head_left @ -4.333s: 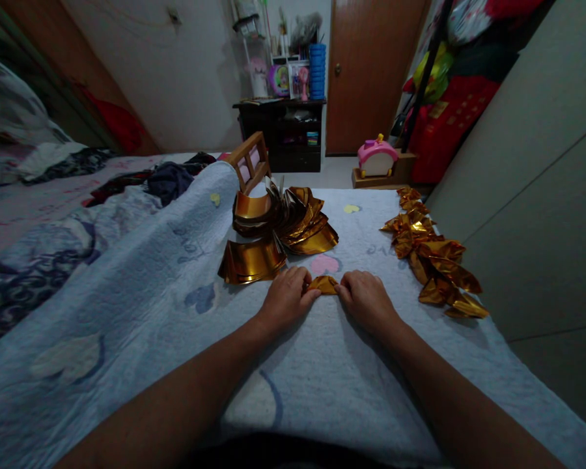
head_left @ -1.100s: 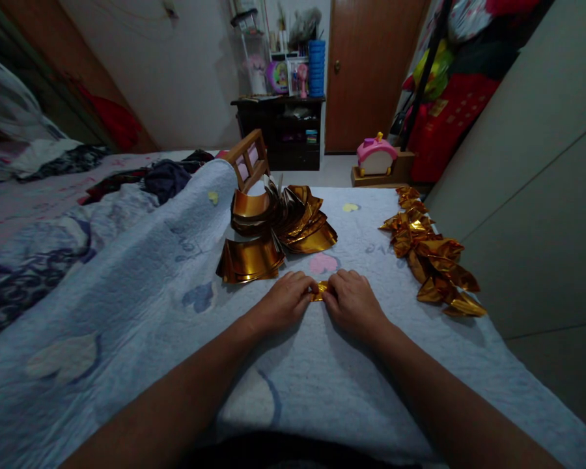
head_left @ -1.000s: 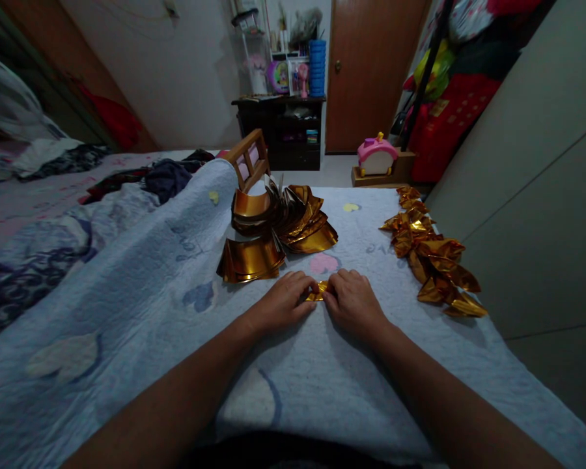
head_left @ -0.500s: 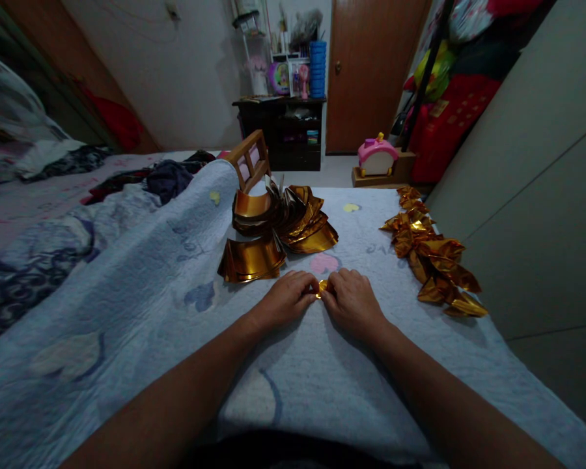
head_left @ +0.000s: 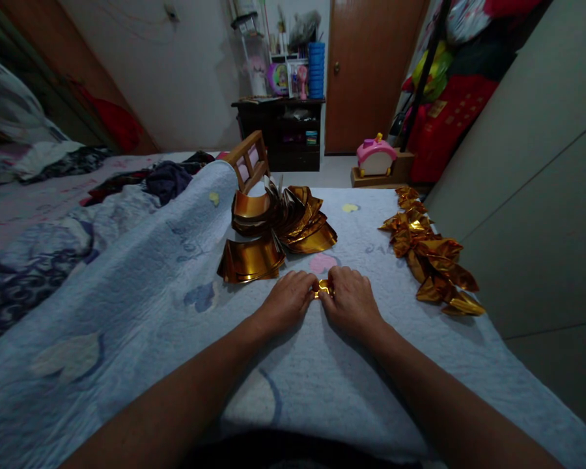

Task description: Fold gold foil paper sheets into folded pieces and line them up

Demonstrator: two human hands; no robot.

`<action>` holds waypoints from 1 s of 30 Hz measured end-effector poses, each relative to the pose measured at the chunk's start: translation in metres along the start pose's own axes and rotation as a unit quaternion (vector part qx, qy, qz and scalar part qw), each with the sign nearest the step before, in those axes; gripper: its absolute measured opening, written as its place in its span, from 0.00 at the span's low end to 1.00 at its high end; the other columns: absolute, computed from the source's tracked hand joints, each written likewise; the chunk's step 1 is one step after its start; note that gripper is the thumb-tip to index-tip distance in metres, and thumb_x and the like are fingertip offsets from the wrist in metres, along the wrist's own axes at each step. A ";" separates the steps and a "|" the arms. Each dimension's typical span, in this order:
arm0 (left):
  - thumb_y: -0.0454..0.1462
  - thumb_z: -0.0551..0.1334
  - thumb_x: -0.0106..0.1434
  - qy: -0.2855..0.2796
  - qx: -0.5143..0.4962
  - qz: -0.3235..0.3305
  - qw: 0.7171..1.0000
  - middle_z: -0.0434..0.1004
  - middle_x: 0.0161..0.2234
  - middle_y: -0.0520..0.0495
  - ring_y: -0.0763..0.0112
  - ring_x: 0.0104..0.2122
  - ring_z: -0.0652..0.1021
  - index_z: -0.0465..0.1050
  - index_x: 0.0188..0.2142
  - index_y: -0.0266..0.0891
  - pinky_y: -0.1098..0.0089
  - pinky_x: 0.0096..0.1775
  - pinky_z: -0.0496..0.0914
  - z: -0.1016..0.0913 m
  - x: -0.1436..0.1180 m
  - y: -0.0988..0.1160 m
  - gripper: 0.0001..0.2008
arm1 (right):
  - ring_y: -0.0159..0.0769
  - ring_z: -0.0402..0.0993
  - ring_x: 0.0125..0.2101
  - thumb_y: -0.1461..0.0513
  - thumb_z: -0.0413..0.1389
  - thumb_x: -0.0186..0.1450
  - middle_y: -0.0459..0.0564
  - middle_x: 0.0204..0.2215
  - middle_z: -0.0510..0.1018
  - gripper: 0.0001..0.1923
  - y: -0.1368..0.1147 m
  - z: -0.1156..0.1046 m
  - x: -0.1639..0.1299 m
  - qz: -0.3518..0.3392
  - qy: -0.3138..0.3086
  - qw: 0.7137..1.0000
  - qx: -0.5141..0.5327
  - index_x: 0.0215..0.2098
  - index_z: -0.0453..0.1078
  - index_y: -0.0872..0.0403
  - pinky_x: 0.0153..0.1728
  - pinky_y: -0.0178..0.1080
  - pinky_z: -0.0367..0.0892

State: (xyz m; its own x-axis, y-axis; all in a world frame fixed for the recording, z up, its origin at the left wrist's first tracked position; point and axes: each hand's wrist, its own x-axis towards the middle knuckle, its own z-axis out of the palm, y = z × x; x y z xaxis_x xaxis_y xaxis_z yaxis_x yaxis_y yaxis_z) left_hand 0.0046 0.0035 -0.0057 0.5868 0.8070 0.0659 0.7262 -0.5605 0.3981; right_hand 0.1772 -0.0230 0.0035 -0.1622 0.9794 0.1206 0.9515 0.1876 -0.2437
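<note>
Where both hands [head_left: 322, 301] meet, gold paper [head_left: 323, 286] shows.

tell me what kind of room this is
Most likely a home bedroom: a quilt spread over a bed, crumpled clothes on it, a cluttered dark cabinet and a closed wooden door behind.

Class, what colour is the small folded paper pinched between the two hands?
Shiny gold, seen in the head view: the paper.

The picture is dim and a little grainy. Glare shows on the gold foil [head_left: 278, 228]. Soft shadows lie under the arms. The edges bend strongly, and the corners look blurry.
</note>
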 end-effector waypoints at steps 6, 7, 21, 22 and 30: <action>0.34 0.55 0.71 -0.009 0.001 -0.005 1.000 0.75 0.41 0.46 0.61 0.41 0.71 0.70 0.42 0.41 0.63 0.44 0.64 -0.003 0.000 0.001 0.05 | 0.51 0.64 0.47 0.55 0.56 0.66 0.57 0.47 0.72 0.20 0.013 0.000 -0.004 0.031 0.015 0.999 0.025 0.54 0.64 0.53 0.44 0.46 0.54; 0.34 0.55 0.71 -0.010 0.001 -0.005 1.000 0.75 0.41 0.46 0.61 0.41 0.71 0.70 0.42 0.41 0.63 0.44 0.64 -0.003 0.000 0.001 0.06 | 0.51 0.64 0.47 0.55 0.57 0.66 0.57 0.47 0.71 0.21 0.016 0.000 -0.005 0.036 0.018 0.999 0.029 0.55 0.64 0.52 0.45 0.46 0.54; 0.33 0.56 0.70 -0.019 -0.010 -0.012 1.000 0.75 0.41 0.46 0.61 0.42 0.71 0.72 0.41 0.40 0.64 0.46 0.64 -0.005 0.001 0.003 0.06 | 0.53 0.63 0.54 0.57 0.57 0.65 0.56 0.53 0.70 0.22 0.052 0.009 -0.008 0.034 0.025 0.998 0.037 0.58 0.65 0.49 0.56 0.56 0.54; 0.33 0.56 0.70 -0.018 -0.011 -0.011 1.000 0.75 0.40 0.46 0.61 0.42 0.71 0.72 0.41 0.40 0.64 0.46 0.64 -0.005 0.001 0.003 0.06 | 0.53 0.63 0.55 0.58 0.57 0.65 0.56 0.54 0.70 0.22 0.054 0.009 -0.007 0.033 0.020 0.998 0.039 0.58 0.65 0.48 0.56 0.56 0.54; 0.33 0.58 0.70 -0.016 -0.024 -0.011 1.000 0.75 0.40 0.47 0.61 0.42 0.71 0.73 0.41 0.41 0.64 0.45 0.64 -0.005 0.001 0.002 0.05 | 0.55 0.61 0.59 0.60 0.56 0.65 0.57 0.58 0.68 0.25 0.064 0.003 -0.006 0.010 -0.019 0.998 0.052 0.60 0.65 0.48 0.59 0.59 0.54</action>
State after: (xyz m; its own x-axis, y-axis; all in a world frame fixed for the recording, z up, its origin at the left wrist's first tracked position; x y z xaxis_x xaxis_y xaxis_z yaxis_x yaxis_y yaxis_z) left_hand 0.0053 0.0040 -0.0004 0.5819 0.8128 0.0281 0.7217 -0.5320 0.4428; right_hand 0.2384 -0.0163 -0.0159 -0.1544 0.9849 0.0782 0.9229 0.1720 -0.3445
